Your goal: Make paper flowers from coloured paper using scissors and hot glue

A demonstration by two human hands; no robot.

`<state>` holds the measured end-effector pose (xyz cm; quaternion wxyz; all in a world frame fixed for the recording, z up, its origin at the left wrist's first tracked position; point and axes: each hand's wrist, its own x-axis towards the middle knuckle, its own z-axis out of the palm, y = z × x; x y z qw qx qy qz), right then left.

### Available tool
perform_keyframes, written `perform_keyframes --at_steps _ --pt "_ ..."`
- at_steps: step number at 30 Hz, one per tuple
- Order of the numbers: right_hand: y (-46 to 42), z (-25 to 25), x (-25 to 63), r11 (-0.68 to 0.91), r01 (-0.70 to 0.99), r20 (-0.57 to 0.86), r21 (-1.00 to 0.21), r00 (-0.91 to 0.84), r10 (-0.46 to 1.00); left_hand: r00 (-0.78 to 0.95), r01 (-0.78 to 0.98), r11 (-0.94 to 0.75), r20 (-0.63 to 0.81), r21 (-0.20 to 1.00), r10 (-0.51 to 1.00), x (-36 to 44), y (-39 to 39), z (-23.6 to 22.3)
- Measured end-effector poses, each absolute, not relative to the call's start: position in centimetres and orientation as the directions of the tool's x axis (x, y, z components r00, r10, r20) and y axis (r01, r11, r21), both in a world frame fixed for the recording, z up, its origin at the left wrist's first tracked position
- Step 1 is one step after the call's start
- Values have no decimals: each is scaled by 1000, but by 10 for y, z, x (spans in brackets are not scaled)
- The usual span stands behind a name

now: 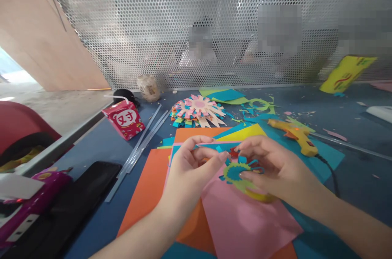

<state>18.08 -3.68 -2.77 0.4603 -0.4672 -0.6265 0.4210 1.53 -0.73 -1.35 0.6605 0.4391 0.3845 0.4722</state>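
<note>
A paper flower (235, 172) with a blue centre, a green zigzag ring and blue looped petals is held above the sheets. My right hand (269, 163) is closed on it, the thumb pressing beside the blue centre and the fingers behind. My left hand (196, 161) pinches at the flower's upper left edge, thumb and forefinger together by a blue petal. Beneath both hands lies a pink paper sheet (245, 226) on top of orange sheets (153, 189). Something yellow and curved (260, 196) shows under the flower; its kind is unclear.
Right of my hands lies a yellow glue gun (295, 136) with a black cord. Finished paper rosettes (199, 108) are piled behind. Clear glue sticks (137, 152), a red drink carton (124, 119) and a black phone (70, 206) lie left. A perforated metal screen (183, 5) borders the back.
</note>
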Motion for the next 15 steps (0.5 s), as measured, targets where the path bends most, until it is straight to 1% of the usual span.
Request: perform_keyframes --at_steps 6,15 --pt "-35 -27 181 225 189 194 -956 -169 966 258 -291 147 -70 945 964 14 -6 -15" --pt "-36 -29 180 249 177 226 -952 -144 964 269 -316 116 -29 942 963 14 -4 -17"
